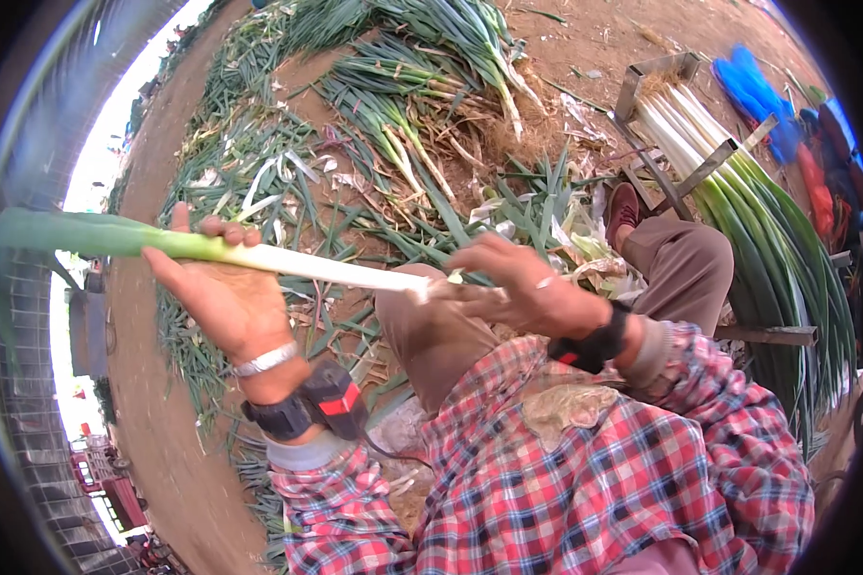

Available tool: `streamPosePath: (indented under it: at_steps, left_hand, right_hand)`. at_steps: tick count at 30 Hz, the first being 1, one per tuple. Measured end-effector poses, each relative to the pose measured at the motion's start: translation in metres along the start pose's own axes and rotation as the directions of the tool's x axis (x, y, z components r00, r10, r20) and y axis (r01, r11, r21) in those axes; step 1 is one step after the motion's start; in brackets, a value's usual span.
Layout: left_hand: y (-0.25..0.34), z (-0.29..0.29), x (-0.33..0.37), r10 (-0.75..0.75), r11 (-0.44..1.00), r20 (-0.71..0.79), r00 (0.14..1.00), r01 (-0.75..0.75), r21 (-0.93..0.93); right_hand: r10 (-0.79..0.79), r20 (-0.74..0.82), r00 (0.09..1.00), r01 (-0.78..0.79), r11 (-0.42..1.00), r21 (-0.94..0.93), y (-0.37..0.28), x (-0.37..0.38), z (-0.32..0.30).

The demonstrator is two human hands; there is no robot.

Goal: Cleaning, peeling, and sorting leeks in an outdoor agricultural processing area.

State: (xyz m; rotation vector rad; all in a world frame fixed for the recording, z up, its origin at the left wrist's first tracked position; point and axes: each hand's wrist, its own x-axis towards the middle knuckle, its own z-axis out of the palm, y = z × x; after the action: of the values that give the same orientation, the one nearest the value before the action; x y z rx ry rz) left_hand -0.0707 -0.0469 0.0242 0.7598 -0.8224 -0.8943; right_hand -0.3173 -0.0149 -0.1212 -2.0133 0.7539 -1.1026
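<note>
One leek (302, 264) lies across the left hand (235, 297), palm up, above the leaf-strewn ground (149, 326), its root end (416, 287) at the right hand (542, 292). Left fingers (233, 233): curled loosely around the stalk where green meets white. Right fingers (494, 257): partly bent; blur hides whether they grip. Step in hand, by appearance: work on the root end. Next move likely calls for steady left support and a light right pinch. Stalk: straight, smooth, white.

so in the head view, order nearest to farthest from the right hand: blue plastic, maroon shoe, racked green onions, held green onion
1. Held green onion: left, white end at the right hand
2. Maroon shoe: upper right
3. Racked green onions: farther right
4. Blue plastic: upper right, beyond the rack
</note>
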Motion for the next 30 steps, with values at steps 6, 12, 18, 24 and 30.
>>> streamPosePath:
  at_steps: [6, 12, 18, 24, 30]
  left_hand:
    - [-0.001, -0.001, -0.014, -0.091, 0.983, 0.154, 0.984, 0.114, -0.146]
    - [-0.010, 0.011, -0.032, -0.117, 0.984, 0.222, 0.968, 0.142, -0.103]
    - [-0.008, 0.016, -0.030, -0.133, 0.990, 0.139, 0.981, 0.127, 0.055]
    - [-0.006, 0.032, -0.041, -0.044, 0.954, 0.191, 0.981, -0.015, 0.299]
    - [-0.012, 0.010, -0.057, -0.137, 0.804, 0.366, 0.920, -0.112, 0.584]
  right_hand:
    - [0.123, 0.060, 0.991, -0.127, 0.989, 0.069, -0.013, 0.024, 0.026]
    - [0.096, -0.066, 0.993, -0.065, 0.929, 0.364, -0.046, 0.052, 0.025]
    - [0.117, 0.003, 0.993, -0.106, 0.882, 0.460, -0.051, 0.049, 0.021]
    - [0.019, 0.019, 1.000, -0.026, 0.853, 0.522, -0.046, 0.039, 0.026]
    - [0.116, 0.214, 0.970, -0.240, 0.616, 0.751, -0.041, 0.038, 0.009]
